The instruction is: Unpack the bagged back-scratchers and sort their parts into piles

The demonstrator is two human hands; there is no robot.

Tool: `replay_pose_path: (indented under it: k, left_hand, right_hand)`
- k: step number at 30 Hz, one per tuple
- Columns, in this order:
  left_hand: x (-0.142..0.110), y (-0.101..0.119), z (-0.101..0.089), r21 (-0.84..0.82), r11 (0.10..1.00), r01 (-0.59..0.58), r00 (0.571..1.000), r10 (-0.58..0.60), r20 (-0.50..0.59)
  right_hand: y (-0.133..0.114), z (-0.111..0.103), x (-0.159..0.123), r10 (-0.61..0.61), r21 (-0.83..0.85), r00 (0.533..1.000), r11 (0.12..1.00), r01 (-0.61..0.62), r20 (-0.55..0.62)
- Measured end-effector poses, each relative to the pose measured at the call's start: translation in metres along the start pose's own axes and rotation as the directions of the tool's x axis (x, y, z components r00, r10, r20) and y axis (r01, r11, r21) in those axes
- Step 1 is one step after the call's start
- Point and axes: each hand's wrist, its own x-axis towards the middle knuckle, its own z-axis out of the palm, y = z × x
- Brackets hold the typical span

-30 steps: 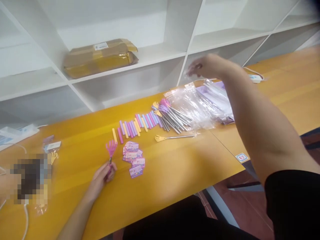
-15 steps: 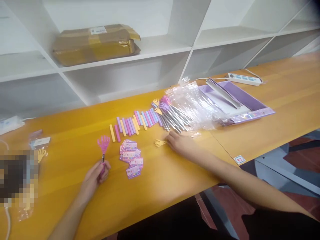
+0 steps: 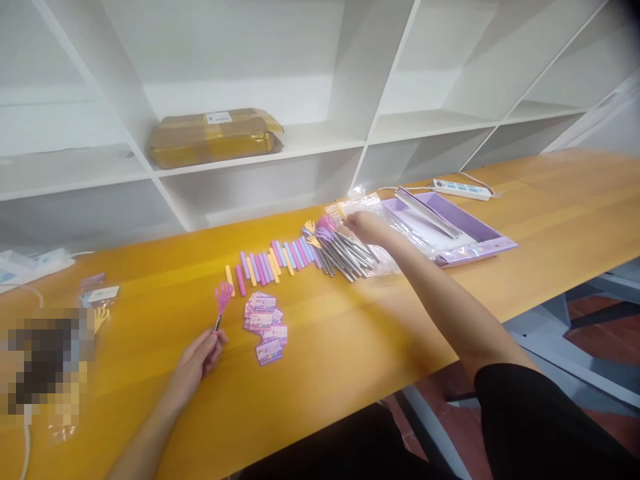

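Head view: at ten o'clock from me, my left hand (image 3: 204, 352) pinches a pink scratcher (image 3: 223, 297). Beyond lie cards (image 3: 262, 323) on the desk (image 3: 345, 347), then coloured sticks (image 3: 262, 267); toward twelve, my right hand (image 3: 369, 229) grips a yellow scratcher (image 3: 342, 211).
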Motion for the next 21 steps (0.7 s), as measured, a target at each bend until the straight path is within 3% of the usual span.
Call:
replay_pose_path:
  k: [5,8,10,11,12,13,15,17,19,21]
  left_hand:
    - [0.001,-0.004,-0.003,-0.053,0.999,-0.01,1.0,0.01,0.004]
    - [-0.005,0.003,0.003,-0.043,0.997,-0.059,0.998,0.058,-0.019]
    - [-0.012,0.014,0.016,0.052,0.991,-0.123,0.992,0.125,-0.035]
    - [-0.016,0.021,0.026,0.132,0.979,-0.158,0.986,0.163,-0.028]
    - [-0.019,0.028,0.038,0.229,0.954,-0.193,0.98,0.2,-0.009]
    - [-0.022,0.034,0.051,0.332,0.915,-0.227,0.973,0.231,0.029]
    - [-0.025,0.044,0.077,0.502,0.82,-0.275,0.961,0.236,0.141]
    - [-0.023,0.049,0.1,0.57,0.756,-0.322,0.942,0.196,0.272]
    - [-0.018,0.051,0.114,0.606,0.694,-0.388,0.908,0.178,0.379]
    - [-0.01,0.053,0.12,0.662,0.584,-0.47,0.875,0.21,0.437]
  right_hand:
    - [-0.002,-0.006,0.023,-0.012,0.078,0.999,0.997,0.015,-0.035]
    - [-0.018,-0.006,0.0,0.0,0.159,0.989,0.987,0.023,-0.148]
    - [-0.042,0.003,-0.035,-0.045,0.343,0.987,0.935,0.095,-0.153]
    - [-0.058,0.011,-0.058,-0.117,0.551,0.986,0.818,0.163,-0.118]
    - [-0.077,0.02,-0.083,-0.24,0.764,0.969,0.614,0.2,-0.06]
    - [-0.098,0.03,-0.109,-0.396,0.892,0.918,0.414,0.18,-0.001]
    - [-0.138,0.047,-0.158,-0.598,0.989,0.798,0.147,0.026,0.068]
    - [-0.17,0.058,-0.194,-0.713,0.99,0.701,-0.086,-0.108,0.015]
    - [-0.189,0.06,-0.214,-0.732,0.967,0.677,-0.219,-0.131,-0.074]
    - [-0.197,0.054,-0.219,-0.678,0.969,0.715,-0.247,-0.001,-0.173]
